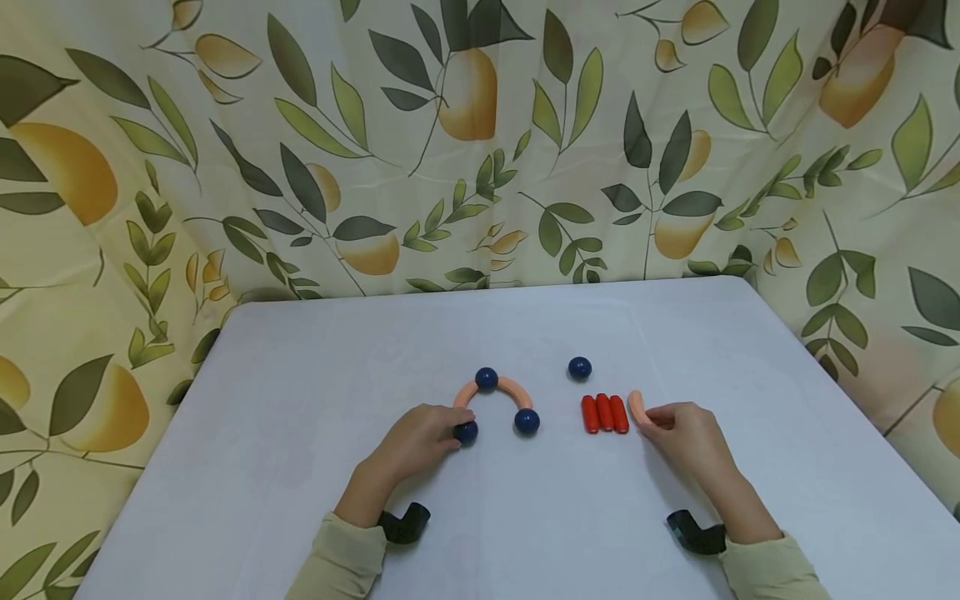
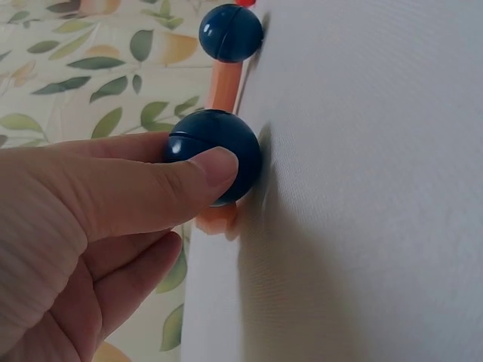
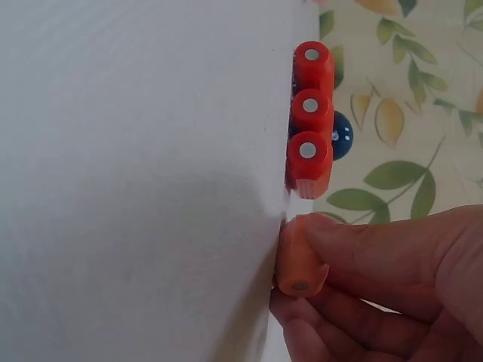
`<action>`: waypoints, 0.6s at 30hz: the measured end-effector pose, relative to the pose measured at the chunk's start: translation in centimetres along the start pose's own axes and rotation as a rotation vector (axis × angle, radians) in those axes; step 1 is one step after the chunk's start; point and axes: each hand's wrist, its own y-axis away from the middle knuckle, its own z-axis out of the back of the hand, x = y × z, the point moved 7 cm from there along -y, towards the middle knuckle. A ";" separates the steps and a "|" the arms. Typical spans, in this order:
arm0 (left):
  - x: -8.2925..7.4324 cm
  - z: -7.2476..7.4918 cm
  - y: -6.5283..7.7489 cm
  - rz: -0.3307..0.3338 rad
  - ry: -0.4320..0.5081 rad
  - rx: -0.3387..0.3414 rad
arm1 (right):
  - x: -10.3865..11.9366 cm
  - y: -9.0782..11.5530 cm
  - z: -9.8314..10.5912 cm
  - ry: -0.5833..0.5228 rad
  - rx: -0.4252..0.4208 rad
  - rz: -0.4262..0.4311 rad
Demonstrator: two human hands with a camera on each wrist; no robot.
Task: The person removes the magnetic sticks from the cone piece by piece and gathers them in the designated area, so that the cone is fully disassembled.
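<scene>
Your left hand [image 1: 420, 437] pinches the left-end blue ball [image 1: 467, 432] of the curved assembly [image 1: 486, 379]. At 3 o'clock from it lies the peach rod [image 1: 636, 406], long axis roughly 11:30 to 5:30, gripped thumb-to-fingers by your nearer right hand [image 1: 688, 433].

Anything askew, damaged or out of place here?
Nothing stands out: the three red rods lie side by side, the arch of peach rods and blue balls looks joined, and no damage shows. A lone blue ball sits beyond the red rods.
</scene>
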 end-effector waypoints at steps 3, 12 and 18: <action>0.0 0.1 0.0 -0.006 -0.004 0.002 | 0.2 0.0 -0.2 0.007 0.002 0.006; -0.1 0.2 0.0 -0.016 -0.019 -0.004 | 1.0 0.2 -0.7 0.017 0.006 -0.003; -0.2 0.2 -0.1 -0.021 -0.022 -0.006 | 1.1 0.4 -0.7 0.025 0.040 -0.017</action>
